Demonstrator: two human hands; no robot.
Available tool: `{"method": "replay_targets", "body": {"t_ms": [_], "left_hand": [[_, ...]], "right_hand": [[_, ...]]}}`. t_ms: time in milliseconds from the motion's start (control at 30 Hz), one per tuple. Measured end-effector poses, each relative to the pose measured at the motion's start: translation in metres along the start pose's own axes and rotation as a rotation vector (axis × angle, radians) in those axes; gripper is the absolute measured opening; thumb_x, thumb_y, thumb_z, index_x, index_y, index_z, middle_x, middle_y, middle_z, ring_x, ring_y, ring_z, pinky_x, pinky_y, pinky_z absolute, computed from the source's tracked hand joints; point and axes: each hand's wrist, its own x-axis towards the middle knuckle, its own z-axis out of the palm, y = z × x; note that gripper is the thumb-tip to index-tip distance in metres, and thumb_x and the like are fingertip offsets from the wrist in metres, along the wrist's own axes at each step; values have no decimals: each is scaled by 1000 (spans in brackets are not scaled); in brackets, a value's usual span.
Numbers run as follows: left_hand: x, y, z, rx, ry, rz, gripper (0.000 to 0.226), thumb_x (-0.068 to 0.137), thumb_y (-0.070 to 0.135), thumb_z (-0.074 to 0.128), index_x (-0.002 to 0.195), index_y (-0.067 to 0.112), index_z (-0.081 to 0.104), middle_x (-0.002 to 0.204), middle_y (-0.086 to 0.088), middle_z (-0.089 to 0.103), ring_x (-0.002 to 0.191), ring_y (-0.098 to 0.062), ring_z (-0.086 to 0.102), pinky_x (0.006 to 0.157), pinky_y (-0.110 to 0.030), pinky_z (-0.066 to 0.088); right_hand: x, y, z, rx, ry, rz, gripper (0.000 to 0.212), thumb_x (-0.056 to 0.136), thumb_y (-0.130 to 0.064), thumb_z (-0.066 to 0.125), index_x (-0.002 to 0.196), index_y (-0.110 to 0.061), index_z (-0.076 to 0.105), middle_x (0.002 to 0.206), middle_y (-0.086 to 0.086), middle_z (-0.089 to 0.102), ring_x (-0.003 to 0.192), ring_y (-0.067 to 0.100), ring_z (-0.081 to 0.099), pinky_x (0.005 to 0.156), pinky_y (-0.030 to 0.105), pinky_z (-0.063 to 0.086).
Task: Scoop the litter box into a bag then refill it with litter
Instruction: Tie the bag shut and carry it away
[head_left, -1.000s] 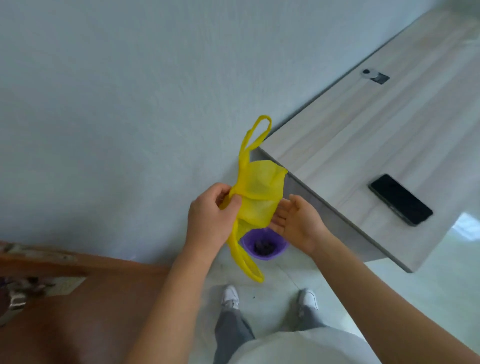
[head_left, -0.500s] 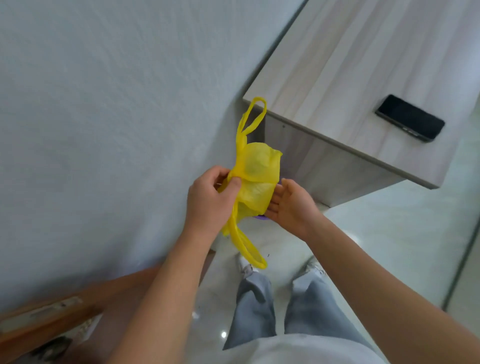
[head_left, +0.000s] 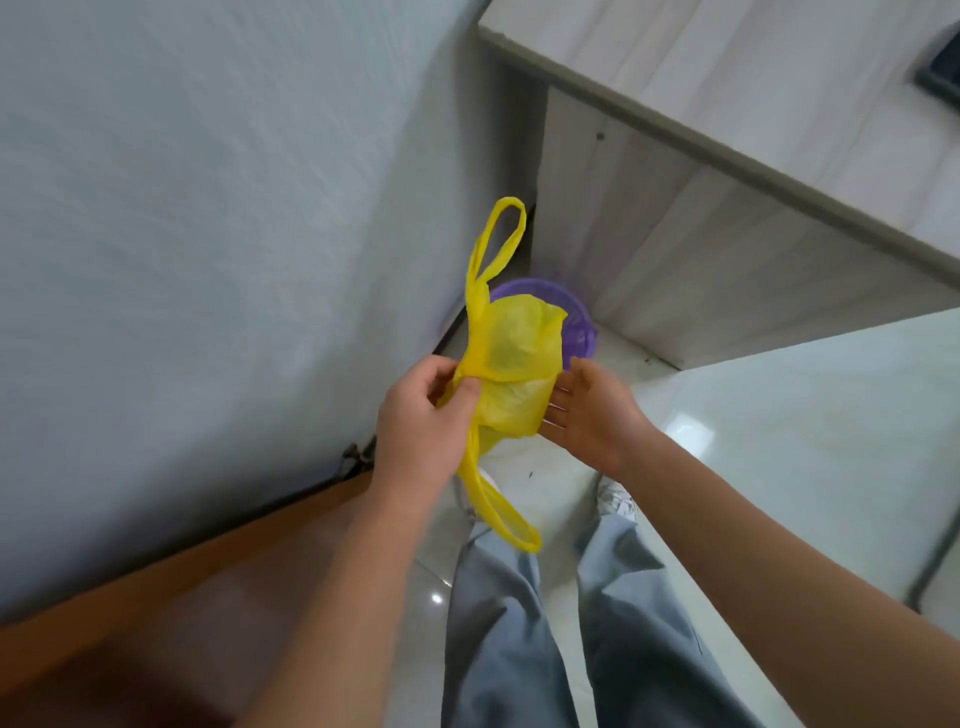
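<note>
A yellow plastic bag (head_left: 511, 364) hangs in front of me at mid-frame, one handle loop pointing up and one dangling down. My left hand (head_left: 421, 421) pinches the bag's left edge between thumb and fingers. My right hand (head_left: 592, 410) touches the bag's right side with straight, spread fingers. Behind the bag a purple round bin (head_left: 579, 325) stands on the floor in the corner, mostly hidden by the bag. No litter box or scoop is in view.
A pale wall fills the left. A light wooden desk (head_left: 727, 130) overhangs the corner at upper right, with a dark phone (head_left: 940, 78) at its edge. Brown wooden furniture (head_left: 156, 597) sits at lower left. My legs and shoes stand on a glossy white floor (head_left: 779, 441).
The view has tilted down and to the left, so the desk moved up and right and the purple bin shows again. Both hands keep the same hold on the bag.
</note>
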Motion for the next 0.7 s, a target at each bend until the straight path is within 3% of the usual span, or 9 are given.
{"method": "replay_targets", "body": {"t_ms": [167, 367, 467, 600, 700], "left_hand": [[29, -78, 46, -61, -27, -110, 20, 76, 37, 63, 84, 20, 69, 77, -2, 72, 70, -16, 63, 72, -44, 54], [72, -151, 102, -59, -85, -131, 12, 74, 37, 63, 73, 25, 65, 63, 13, 64, 60, -5, 57, 64, -31, 48], [91, -178, 124, -86, -112, -154, 9, 78, 30, 66, 73, 22, 65, 61, 12, 63, 57, -4, 54, 61, -27, 45], [115, -198, 145, -99, -122, -155, 11, 85, 20, 67, 77, 12, 67, 64, 5, 62, 58, -6, 51, 62, -28, 45], [133, -203, 157, -91, -133, -141, 12, 85, 23, 66, 78, 13, 65, 67, 0, 61, 61, -9, 50, 64, -30, 45]], "right_hand": [[80, 31, -24, -32, 8, 45, 38, 101, -32, 33, 84, -15, 63, 77, 2, 71, 75, 21, 65, 72, 33, 51], [165, 57, -57, -50, 26, 64, 31, 97, -29, 40, 110, -13, 62, 98, 7, 68, 84, 24, 65, 76, 34, 55], [195, 64, -78, -17, 51, 92, 31, 98, -31, 39, 109, -12, 61, 97, 7, 68, 87, 25, 64, 78, 35, 54], [219, 67, -101, 78, 79, 124, 35, 98, -33, 39, 108, -9, 61, 110, 13, 65, 100, 31, 63, 83, 39, 53], [232, 64, -111, 112, 94, 116, 41, 99, -37, 38, 109, -7, 63, 116, 16, 65, 104, 33, 62, 84, 40, 53]]}}
